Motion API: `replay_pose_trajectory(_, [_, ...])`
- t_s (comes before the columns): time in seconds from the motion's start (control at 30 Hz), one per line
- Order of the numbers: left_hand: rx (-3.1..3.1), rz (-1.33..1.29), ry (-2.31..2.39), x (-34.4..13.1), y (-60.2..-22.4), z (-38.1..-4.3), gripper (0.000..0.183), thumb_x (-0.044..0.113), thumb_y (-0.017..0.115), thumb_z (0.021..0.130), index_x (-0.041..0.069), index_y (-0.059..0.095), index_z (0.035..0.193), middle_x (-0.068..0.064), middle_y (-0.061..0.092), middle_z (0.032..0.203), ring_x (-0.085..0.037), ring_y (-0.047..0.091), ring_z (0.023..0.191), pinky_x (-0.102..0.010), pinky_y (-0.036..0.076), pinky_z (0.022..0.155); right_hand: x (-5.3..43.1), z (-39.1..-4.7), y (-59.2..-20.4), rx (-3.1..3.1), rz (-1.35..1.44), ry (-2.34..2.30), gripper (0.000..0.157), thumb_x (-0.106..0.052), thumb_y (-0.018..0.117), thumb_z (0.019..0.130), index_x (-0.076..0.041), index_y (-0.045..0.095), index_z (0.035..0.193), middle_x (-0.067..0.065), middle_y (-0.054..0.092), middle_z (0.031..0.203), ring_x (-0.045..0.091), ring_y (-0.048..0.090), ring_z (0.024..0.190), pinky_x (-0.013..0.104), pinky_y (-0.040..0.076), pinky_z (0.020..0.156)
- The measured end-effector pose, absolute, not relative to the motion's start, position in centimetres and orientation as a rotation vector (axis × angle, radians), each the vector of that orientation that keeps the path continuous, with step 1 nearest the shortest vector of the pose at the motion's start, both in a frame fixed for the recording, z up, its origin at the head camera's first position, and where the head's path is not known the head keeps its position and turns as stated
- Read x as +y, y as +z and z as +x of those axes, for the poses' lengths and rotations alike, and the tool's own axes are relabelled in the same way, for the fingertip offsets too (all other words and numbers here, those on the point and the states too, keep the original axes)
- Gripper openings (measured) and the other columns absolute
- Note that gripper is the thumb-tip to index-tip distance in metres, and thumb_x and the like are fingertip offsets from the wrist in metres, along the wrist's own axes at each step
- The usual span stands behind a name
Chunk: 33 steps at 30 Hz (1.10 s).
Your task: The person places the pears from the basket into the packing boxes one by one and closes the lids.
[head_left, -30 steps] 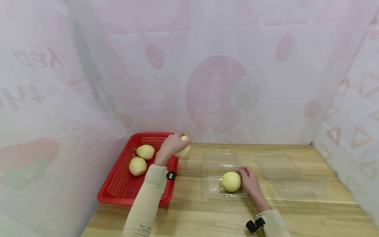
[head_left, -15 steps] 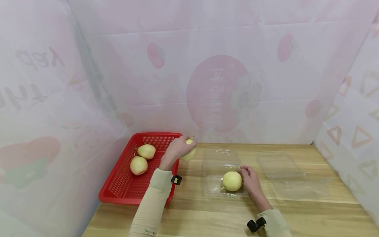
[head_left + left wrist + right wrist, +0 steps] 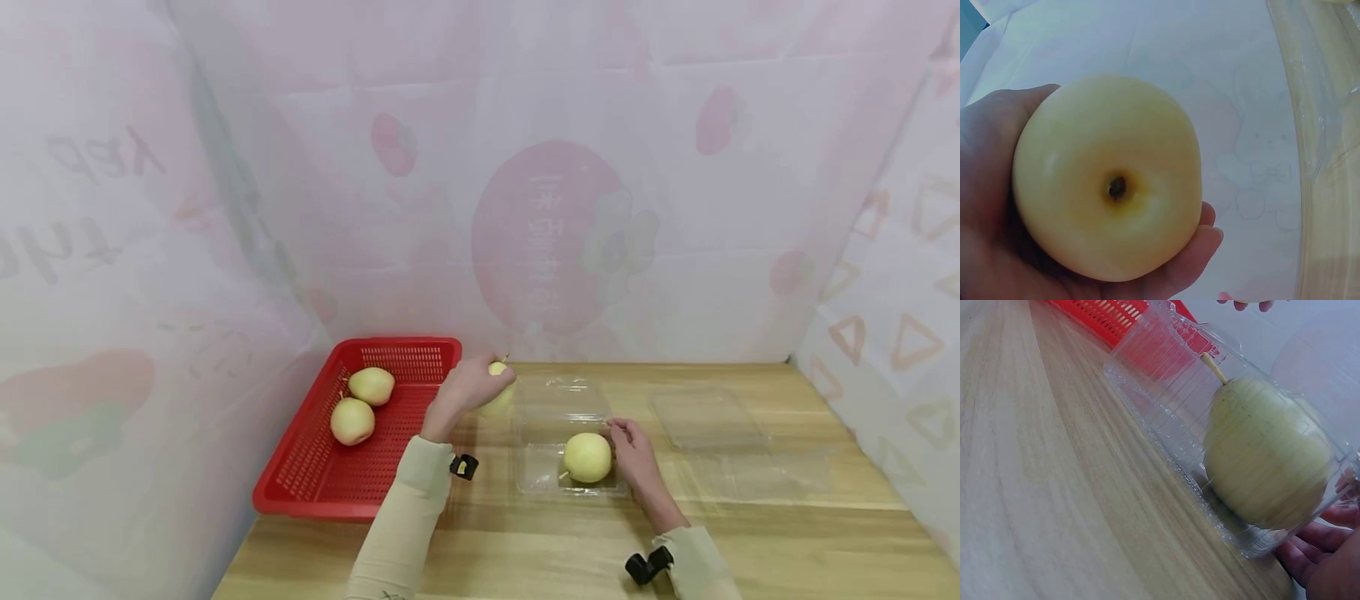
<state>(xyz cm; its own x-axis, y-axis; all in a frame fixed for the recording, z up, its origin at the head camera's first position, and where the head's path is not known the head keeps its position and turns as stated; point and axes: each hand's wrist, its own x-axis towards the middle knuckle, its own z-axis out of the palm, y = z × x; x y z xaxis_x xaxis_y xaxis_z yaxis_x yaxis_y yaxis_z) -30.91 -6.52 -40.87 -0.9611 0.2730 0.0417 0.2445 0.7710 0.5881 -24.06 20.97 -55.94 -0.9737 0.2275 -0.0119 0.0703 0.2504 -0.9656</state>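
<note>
My left hand grips a pale yellow pear, held in the air between the red basket and a clear plastic clamshell box. In the left wrist view the fingers curl round it and its blossom end faces the camera. The box lies opened on the table, with one pear on its side in the right part of the near half, stem toward the left. At the box's right edge, my right hand pinches the rim; the right wrist view shows its fingers at the corner.
A red plastic basket stands at the left, holding two pears, one farther back and one nearer. Another opened clear box lies on the wooden table at the right. Printed cloth walls enclose the back and sides.
My left hand has carried its pear rightward from above the basket's right edge toward the clear box. The right hand and the pear in the box have stayed in place.
</note>
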Motion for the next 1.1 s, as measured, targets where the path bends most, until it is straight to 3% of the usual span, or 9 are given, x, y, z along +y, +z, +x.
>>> replay_pose_trajectory(0.47, [2.951,0.452,0.902,-4.6,-42.5,-30.4,0.044,0.047,0.051,0.085,0.021,0.066,0.117,-0.003,0.068,0.103,-0.020,0.058,0.083,-0.032,0.044,0.066,20.8,-24.2,-55.8,-2.376,-0.272,1.848,0.041,-0.023,0.034,0.107,0.006,0.046,0.135,0.029,0.060,0.129,0.033,0.058,0.119,0.036,0.047,0.098])
replay_pose_trajectory(0.7, [2.919,0.473,0.965,-3.5,-42.8,-29.9,0.037,0.043,0.052,0.086,0.018,0.067,0.108,-0.002,0.066,0.089,-0.018,0.056,0.076,-0.030,0.042,0.062,20.9,-24.3,-55.7,-2.388,-0.287,1.842,0.042,-0.024,0.033,0.107,0.005,0.046,0.135,0.028,0.060,0.128,0.031,0.058,0.118,0.025,0.046,0.089])
replay_pose_trajectory(0.93, [2.889,0.472,0.995,-2.7,-43.3,-29.5,0.035,0.044,0.054,0.086,0.017,0.068,0.105,0.001,0.065,0.086,-0.015,0.057,0.074,-0.028,0.043,0.062,21.0,-24.7,-55.9,-2.378,-0.279,1.859,0.042,-0.024,0.034,0.107,0.004,0.046,0.136,0.028,0.060,0.129,0.035,0.055,0.125,0.030,0.044,0.098])
replay_pose_trajectory(1.1, [2.872,0.452,1.033,-2.3,-44.1,-29.4,0.038,0.045,0.055,0.086,0.016,0.068,0.107,0.001,0.064,0.087,-0.014,0.056,0.073,-0.027,0.043,0.060,21.0,-24.6,-55.9,-2.376,-0.284,1.853,0.041,-0.024,0.034,0.107,0.004,0.047,0.135,0.027,0.060,0.128,0.034,0.056,0.123,0.023,0.046,0.092])
